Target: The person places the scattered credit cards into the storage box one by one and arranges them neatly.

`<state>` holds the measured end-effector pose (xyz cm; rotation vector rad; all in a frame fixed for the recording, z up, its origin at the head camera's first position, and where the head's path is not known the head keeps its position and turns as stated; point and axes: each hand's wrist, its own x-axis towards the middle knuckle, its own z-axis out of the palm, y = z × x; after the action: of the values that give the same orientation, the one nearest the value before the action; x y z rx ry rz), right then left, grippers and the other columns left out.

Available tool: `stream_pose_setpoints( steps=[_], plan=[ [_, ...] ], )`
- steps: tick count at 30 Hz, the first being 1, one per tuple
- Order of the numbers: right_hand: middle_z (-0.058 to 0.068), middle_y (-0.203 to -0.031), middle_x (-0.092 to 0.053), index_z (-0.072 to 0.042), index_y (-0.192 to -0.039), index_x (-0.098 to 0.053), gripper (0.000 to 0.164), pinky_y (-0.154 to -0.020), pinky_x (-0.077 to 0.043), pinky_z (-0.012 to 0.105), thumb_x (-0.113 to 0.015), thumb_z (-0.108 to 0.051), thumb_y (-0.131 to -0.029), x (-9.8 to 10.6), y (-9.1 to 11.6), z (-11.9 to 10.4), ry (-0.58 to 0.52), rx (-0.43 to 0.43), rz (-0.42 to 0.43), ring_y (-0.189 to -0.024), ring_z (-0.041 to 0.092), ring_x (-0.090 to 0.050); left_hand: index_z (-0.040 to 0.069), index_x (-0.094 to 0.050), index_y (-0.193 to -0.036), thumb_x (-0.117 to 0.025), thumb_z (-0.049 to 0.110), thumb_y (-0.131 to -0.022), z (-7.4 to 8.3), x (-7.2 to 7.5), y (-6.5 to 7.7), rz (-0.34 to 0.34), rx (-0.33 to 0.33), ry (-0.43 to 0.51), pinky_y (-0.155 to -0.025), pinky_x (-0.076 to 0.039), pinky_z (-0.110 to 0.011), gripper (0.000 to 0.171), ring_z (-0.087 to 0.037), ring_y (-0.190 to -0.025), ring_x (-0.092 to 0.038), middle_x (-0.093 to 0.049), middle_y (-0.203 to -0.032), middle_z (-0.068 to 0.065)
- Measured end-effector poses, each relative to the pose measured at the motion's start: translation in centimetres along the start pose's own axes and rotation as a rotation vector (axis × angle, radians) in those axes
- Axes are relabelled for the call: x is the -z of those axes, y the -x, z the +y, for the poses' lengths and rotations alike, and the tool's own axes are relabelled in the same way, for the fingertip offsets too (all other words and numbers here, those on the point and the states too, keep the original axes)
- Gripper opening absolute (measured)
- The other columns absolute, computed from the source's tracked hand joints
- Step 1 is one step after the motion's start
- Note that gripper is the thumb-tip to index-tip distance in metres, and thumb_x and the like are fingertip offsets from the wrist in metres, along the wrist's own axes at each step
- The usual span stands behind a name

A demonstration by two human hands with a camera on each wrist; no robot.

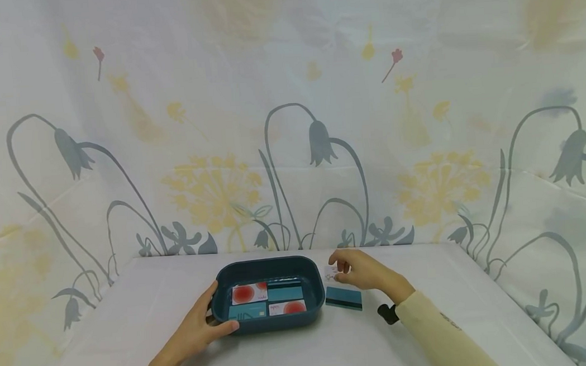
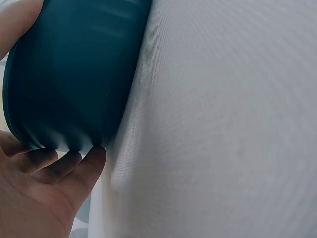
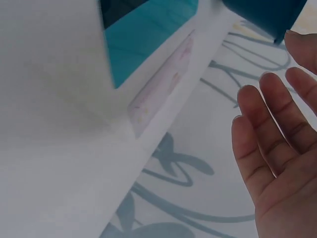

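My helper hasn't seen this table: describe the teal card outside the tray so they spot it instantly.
On the white table, the left hand grips a dark teal tray. Just right of it, the teal card lies nearer the person than a pale card. Its dark stripe sets it apart from the pale card, and lying outside the tray separates it from the striped card inside.

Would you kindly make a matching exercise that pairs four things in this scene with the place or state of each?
1. Left hand
2. Right hand
3. White cards with red circles
4. Pale patterned card

A. on the table, outside the container
B. holding nothing
C. inside the container
D. gripping the container's end

Pairs: 1-D, 2-B, 3-C, 4-A
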<state>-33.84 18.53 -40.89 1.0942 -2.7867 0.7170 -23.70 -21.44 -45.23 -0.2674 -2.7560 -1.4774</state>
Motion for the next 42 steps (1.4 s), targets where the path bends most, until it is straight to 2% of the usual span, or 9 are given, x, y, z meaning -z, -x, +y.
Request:
stream_pose_setpoints(
  steps=[10, 17, 26, 30, 33, 42],
  plan=[
    [0.003, -0.090, -0.058, -0.004, -0.114, -0.061, 0.030, -0.072, -0.048, 0.032, -0.069, -0.016, -0.087, -0.2, 0.7, 1.0, 0.017, -0.074, -0.011, -0.081, 0.019, -0.053, 0.003, -0.012, -0.152, -0.081, 0.034, -0.076, -0.1, 0.0, 0.0, -0.007, -0.011, 0.048, -0.098, -0.045, -0.040, 0.107, -0.041, -0.136, -0.031, -0.018, -0.155, -0.022],
    [0.008, -0.093, -0.060, -0.003, -0.115, -0.061, 0.031, -0.075, -0.049, 0.036, -0.069, -0.016, -0.087, -0.3, 0.8, 1.8, 0.021, -0.106, -0.022, -0.084, 0.021, -0.054, 0.004, -0.013, -0.153, -0.080, 0.036, -0.076, -0.2, -0.1, -0.1, -0.001, 0.003, 0.025, -0.098, -0.045, -0.040, 0.107, -0.040, -0.136, -0.031, -0.018, -0.155, -0.021],
    [0.008, -0.101, -0.060, -0.006, -0.116, -0.062, 0.032, -0.082, -0.048, 0.041, -0.070, -0.018, -0.087, -0.9, 0.6, 2.9, 0.007, -0.185, -0.039, -0.089, 0.022, -0.053, 0.003, -0.013, -0.152, -0.080, 0.035, -0.077, -0.2, -0.1, -0.1, -0.004, -0.001, 0.035, -0.098, -0.045, -0.040, 0.106, -0.040, -0.135, -0.033, -0.019, -0.155, -0.021],
    [0.011, -0.107, -0.060, -0.006, -0.116, -0.062, 0.034, -0.089, -0.047, 0.046, -0.071, -0.018, -0.086, -1.1, 0.5, 3.1, -0.005, -0.223, -0.054, -0.096, 0.026, -0.055, 0.004, -0.014, -0.152, -0.080, 0.034, -0.077, -0.2, 0.0, -0.1, -0.006, 0.004, 0.041, -0.099, -0.044, -0.041, 0.105, -0.039, -0.133, -0.037, -0.020, -0.154, -0.021],
    [0.010, -0.111, -0.061, -0.007, -0.117, -0.062, 0.037, -0.093, -0.045, 0.049, -0.073, -0.019, -0.084, -1.3, 0.3, 3.4, 0.000, -0.247, -0.064, -0.102, 0.028, -0.055, 0.003, -0.013, -0.152, -0.080, 0.034, -0.077, -0.2, 0.0, -0.1, -0.008, -0.002, 0.044, -0.100, -0.044, -0.042, 0.105, -0.040, -0.133, -0.036, -0.019, -0.154, -0.022],
    [0.005, -0.117, -0.061, -0.010, -0.120, -0.062, 0.043, -0.098, -0.043, 0.047, -0.077, -0.022, -0.081, -2.0, -0.2, 4.2, 0.033, -0.306, -0.098, -0.106, 0.023, -0.055, 0.004, -0.012, -0.153, -0.080, 0.036, -0.077, -0.2, -0.1, 0.0, -0.010, 0.010, 0.043, -0.099, -0.044, -0.042, 0.107, -0.041, -0.136, -0.031, -0.018, -0.155, -0.022]
  ],
)
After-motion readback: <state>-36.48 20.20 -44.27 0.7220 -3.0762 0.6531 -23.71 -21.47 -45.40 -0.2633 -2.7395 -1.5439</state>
